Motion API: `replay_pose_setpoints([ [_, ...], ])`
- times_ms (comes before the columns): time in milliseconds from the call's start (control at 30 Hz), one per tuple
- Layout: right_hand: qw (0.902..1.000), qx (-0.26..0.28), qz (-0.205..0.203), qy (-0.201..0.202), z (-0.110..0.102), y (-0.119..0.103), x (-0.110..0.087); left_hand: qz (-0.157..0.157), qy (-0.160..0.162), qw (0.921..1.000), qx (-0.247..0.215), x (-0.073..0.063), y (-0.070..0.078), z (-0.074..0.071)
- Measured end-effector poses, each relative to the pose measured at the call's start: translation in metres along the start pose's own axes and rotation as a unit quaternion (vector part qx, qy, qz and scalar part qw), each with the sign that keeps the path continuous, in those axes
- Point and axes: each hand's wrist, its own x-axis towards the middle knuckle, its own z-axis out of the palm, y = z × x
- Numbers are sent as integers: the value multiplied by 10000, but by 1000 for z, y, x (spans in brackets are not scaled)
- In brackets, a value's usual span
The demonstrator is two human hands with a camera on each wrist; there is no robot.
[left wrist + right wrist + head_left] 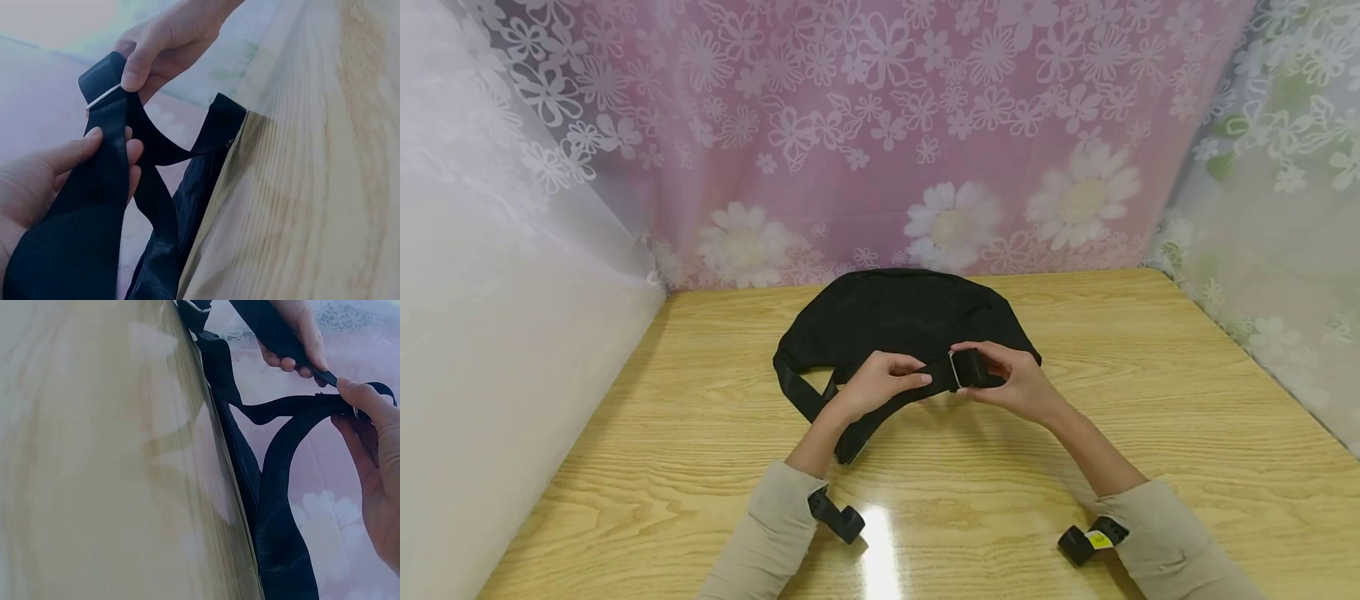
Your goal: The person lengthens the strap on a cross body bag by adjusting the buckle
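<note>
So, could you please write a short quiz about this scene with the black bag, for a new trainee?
1. True or false: the black bag hangs in the air above the wooden table.
2. Which part does the right hand pinch? A) a zipper B) the strap at its metal slider C) a table edge
3. Fill in: the left hand holds the ____ of the bag.

Key:
1. False; the bag lies on the table.
2. B
3. strap
</note>
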Motion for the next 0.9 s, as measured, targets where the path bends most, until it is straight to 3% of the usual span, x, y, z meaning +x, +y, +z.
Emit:
replay_pose_setpoints([
  [267, 9999, -125, -63, 75, 0, 0, 0, -409, -673, 9968, 117, -2, -6, -12],
  [500, 9998, -100, -57, 144, 0, 0, 1, -183, -122, 9997, 91, -2, -4, -13],
  [733, 10000, -75, -39, -32, 2, -1, 1, 20, -43, 9998, 181, 1, -1, -3],
  [900, 9998, -161, -89, -76, 3, -1, 1, 268, 273, 9977, 552, 1, 0, 1],
])
